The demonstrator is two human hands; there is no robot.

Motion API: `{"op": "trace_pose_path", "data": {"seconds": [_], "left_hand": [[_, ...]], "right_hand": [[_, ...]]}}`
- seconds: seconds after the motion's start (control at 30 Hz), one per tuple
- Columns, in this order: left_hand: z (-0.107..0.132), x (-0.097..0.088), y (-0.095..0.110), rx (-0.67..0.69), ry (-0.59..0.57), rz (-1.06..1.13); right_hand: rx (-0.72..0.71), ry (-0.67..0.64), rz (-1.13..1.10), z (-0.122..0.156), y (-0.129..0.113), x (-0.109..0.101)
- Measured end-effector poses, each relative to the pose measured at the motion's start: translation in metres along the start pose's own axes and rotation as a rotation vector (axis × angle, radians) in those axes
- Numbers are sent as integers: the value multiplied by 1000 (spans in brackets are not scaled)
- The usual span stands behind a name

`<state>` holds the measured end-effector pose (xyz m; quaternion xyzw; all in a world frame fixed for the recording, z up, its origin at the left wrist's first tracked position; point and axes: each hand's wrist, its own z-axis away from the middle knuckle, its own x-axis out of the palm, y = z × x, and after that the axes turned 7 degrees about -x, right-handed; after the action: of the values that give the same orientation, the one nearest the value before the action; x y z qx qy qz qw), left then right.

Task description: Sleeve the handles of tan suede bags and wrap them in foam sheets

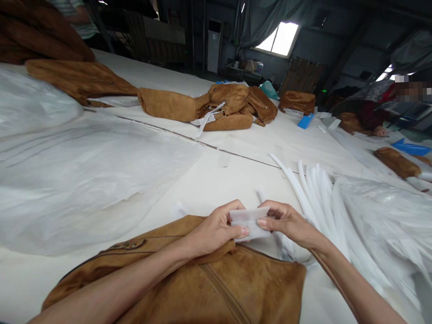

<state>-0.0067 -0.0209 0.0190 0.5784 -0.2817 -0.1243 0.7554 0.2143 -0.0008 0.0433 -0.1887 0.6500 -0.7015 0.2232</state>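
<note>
Both hands pinch a small folded piece of thin white sheet (250, 215), which looks like foam or soft paper. My left hand (223, 228) grips its left end between thumb and fingers. At the right end, my right hand (285, 222) holds it the same way. Just beneath them lies a brown leather-like bag (181, 281) with a zipper across its front, its upper edge near my left hand. To the right of my right hand is a bundle of long white foam strips (319, 196), partly inside clear plastic.
Clear plastic sheeting (78, 181) covers the table's left side, and a plastic bag (391, 222) lies at right. More brown bags (231, 104) lie farther back, near blue pieces (305, 121). A person (373, 109) works at far right; another's striped shirt (63, 9) shows upper left.
</note>
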Motion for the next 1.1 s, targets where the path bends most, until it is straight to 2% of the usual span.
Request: {"op": "trace_pose_path", "data": {"seconds": [0.2, 0.43, 0.57, 0.63, 0.7, 0.87, 1.0, 1.1], "left_hand": [[2, -1, 1, 3, 40, 7], [4, -8, 8, -87, 33, -180], [5, -13, 10, -5, 9, -291], [4, -13, 8, 1, 38, -304], [3, -11, 4, -24, 65, -286], [-6, -14, -2, -122, 39, -209], [-14, -16, 4, -183, -18, -431], [-13, -14, 8, -182, 18, -565]], "right_hand": [[-33, -26, 3, -1, 7, -3], [-21, -55, 77, 3, 5, -2], [-30, -22, 116, 3, -1, 4], [-40, -9, 139, 3, -3, 6], [-63, 0, 163, 2, -4, 7], [-154, -11, 223, -2, 0, 4], [-248, 12, 362, -2, 4, 6], [-344, 90, 546, 16, 1, 13]]}}
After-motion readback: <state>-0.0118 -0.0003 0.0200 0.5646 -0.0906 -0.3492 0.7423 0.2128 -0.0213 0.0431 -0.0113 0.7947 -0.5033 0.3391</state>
